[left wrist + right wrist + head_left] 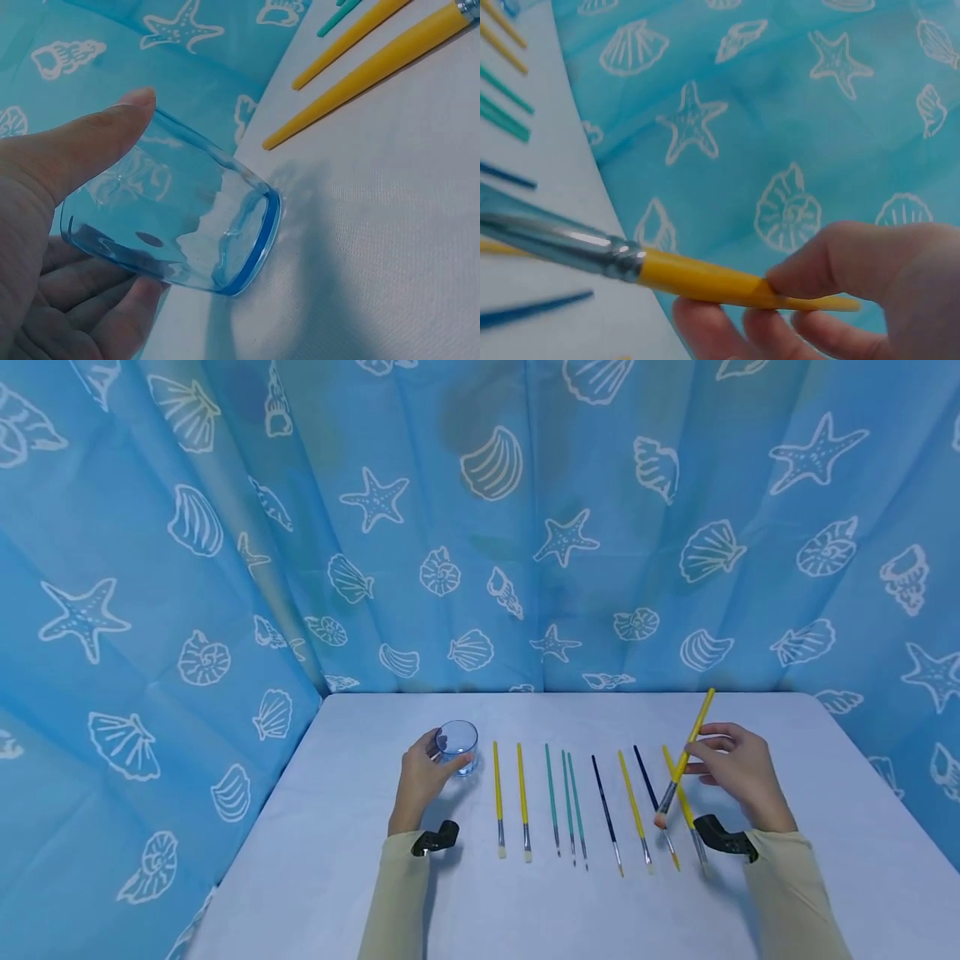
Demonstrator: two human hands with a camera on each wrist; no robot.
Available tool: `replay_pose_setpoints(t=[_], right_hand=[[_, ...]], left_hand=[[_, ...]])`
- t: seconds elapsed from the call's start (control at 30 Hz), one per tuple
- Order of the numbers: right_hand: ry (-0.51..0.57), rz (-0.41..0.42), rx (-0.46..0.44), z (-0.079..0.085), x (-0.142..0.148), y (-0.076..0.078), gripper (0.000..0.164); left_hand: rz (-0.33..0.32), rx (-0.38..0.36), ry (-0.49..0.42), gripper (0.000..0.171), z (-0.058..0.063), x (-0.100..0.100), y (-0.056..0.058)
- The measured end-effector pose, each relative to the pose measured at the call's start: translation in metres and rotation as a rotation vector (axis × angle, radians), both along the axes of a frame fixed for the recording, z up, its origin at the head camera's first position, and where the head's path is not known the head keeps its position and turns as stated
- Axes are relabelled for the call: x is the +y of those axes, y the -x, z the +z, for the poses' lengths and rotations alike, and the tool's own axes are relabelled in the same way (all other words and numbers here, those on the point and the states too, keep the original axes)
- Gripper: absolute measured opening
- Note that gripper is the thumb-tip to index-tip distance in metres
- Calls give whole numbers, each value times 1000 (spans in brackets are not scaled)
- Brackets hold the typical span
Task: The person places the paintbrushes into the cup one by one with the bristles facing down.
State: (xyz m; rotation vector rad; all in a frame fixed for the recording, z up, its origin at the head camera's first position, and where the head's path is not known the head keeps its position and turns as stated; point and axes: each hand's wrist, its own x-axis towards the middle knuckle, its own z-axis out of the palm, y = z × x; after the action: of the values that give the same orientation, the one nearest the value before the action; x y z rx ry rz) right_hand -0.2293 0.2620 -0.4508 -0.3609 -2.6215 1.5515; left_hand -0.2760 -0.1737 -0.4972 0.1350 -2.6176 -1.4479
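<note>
Pinching by the handle, in the right hand (738,768), a yellow brush (701,718), bristles down over the rightmost brushes (687,811) (probably handling light and stiff, suiting a fingertip hold); gripping round the wall, in the left hand (422,774), a cup (457,742), likely slippery, left of all brushes.

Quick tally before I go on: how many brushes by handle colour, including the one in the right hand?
Yellow-handled brushes: 5 (4 on the table, 1 in the right hand)
Green-handled brushes: 3
Dark-handled brushes: 2
Total: 10
</note>
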Motion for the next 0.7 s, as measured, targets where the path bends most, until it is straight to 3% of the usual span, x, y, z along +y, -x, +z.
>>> replay_pose_setpoints(t=[0.2, 0.7], right_hand=[[91, -21, 36, 6, -14, 6, 53], [228, 54, 116, 24, -49, 16, 49]], left_hand=[[4, 0, -3, 90, 0, 1, -1], [2, -15, -9, 89, 2, 1, 0]])
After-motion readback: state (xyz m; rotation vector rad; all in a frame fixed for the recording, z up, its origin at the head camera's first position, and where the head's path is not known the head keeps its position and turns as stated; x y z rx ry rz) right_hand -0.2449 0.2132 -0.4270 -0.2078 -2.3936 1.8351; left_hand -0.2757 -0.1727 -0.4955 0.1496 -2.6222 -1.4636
